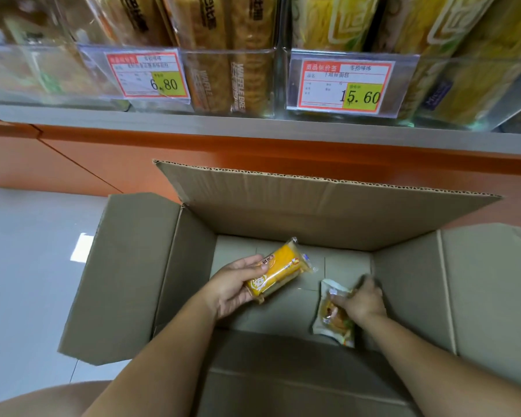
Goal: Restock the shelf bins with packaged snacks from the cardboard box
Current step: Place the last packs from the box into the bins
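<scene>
An open cardboard box (139,266) stands on the floor below the shelf, its flaps spread out. Inside it, my left hand (235,287) grips a yellow packaged cake (283,270), tilted up to the right above the box floor. My right hand (363,300) reaches down to the box's bottom right and pinches a pale snack packet (333,322) along its right edge. Clear shelf bins (232,82) above hold upright packaged breads.
Two price tags hang on the bin fronts, one reading 6.80 (146,75), the other 15.60 (345,85). A grey shelf edge (253,127) and an orange base panel (103,158) run behind the box. Grey tiled floor (27,266) lies to the left.
</scene>
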Demonstrator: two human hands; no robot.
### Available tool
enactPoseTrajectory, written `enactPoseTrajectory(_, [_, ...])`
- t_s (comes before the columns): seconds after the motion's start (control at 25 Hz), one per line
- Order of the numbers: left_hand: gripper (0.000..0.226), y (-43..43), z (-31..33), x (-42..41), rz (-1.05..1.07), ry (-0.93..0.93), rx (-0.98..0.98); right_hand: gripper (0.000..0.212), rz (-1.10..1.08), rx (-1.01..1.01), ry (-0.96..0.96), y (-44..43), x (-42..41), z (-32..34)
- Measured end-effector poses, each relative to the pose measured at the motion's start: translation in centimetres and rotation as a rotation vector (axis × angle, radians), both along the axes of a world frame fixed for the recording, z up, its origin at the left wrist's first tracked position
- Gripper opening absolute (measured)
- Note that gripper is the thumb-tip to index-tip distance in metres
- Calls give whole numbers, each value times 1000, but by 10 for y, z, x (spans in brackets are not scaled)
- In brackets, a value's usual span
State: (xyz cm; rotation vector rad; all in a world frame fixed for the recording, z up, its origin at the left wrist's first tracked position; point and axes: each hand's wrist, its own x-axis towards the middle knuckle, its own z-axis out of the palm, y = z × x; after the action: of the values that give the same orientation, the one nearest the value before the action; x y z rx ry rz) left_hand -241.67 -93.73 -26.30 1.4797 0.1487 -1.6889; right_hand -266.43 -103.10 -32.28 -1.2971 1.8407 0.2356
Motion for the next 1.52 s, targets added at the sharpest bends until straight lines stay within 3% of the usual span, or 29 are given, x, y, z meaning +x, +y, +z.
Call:
enactPoseTrajectory(0.12, [37, 1, 1, 3, -13, -45, 20, 84, 97, 207, 84, 5, 2, 0])
enactPoseTrajectory(0.24, [31, 4, 2, 4, -53, -105, 72, 69, 27, 273, -72, 7, 5, 7])
enactPoseTrajectory(0.36, [37, 6, 3, 3, -35, -155, 82, 56, -192, 227, -326, 6, 12, 19])
enactPoseTrajectory(0.48, [42, 8, 7, 0, 15, -174, 57, 64, -369, 200, -597, 1, 23, 41])
enactPoseTrajectory(0.68, [54, 13, 29, -6, -33, -67, -58, 68, -323, 21, -699, -1, 35, 79])
enactPoseTrajectory(0.84, [42, 16, 48, -12, -107, 14, -118, 68, -357, 12, -790, 4, 36, 100])
enactPoseTrajectory(1.08, [45, 23, 67, -18, -60, 26, -148, 28, -501, 259, -1047, 11, 27, 124])
enactPoseTrajectory(1.36, [44, 17, 106, -20, 19, 9, -218, 27, -640, 171, -1142, 3, 23, 150])
enactPoseTrajectory(1.52, [39, 22, 148, -11, 3, -42, -313, 46, -661, 193, -1236, -1, 36, 180])
